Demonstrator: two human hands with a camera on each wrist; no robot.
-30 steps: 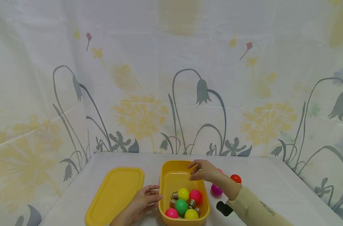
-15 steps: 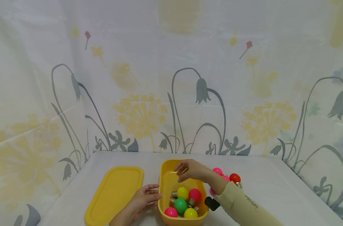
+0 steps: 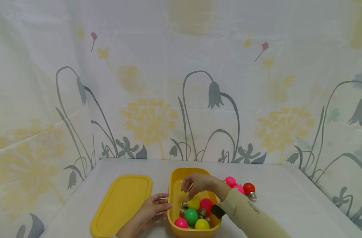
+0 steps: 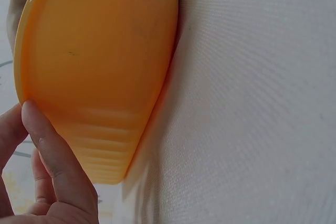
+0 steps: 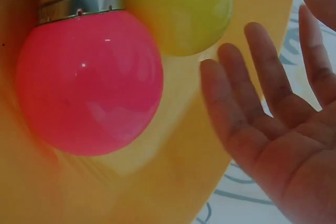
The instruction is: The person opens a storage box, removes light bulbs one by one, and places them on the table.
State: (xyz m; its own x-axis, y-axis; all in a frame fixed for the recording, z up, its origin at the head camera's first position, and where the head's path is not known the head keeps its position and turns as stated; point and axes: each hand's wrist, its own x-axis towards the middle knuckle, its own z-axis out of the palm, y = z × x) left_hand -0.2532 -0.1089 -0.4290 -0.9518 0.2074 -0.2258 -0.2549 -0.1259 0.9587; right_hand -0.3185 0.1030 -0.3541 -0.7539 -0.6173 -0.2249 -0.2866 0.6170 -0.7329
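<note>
In the head view a yellow plastic box (image 3: 175,175) holds several coloured light bulbs with silver screw bases. Among them are a green bulb (image 3: 191,216), a yellow bulb (image 3: 202,224) and a pink bulb (image 3: 181,222). My left hand (image 3: 152,210) touches the box's left side, its fingertips at the rim; the left wrist view shows one fingertip against the wall. Over the box's middle is my right hand (image 3: 199,184), fingers loosely bent and pointing down. The right wrist view shows its palm holding nothing, beside a large pink bulb (image 5: 89,85) and a yellow one.
A flat yellow lid (image 3: 121,205) lies left of the box. To the right, a red bulb (image 3: 249,188) and pink bulbs (image 3: 230,181) lie on the white cloth. A flower-printed curtain (image 3: 181,82) stands behind the table.
My right hand has moved left and down, from the box's right rim to over its inside near the bulbs. The left hand stays at the box's side.
</note>
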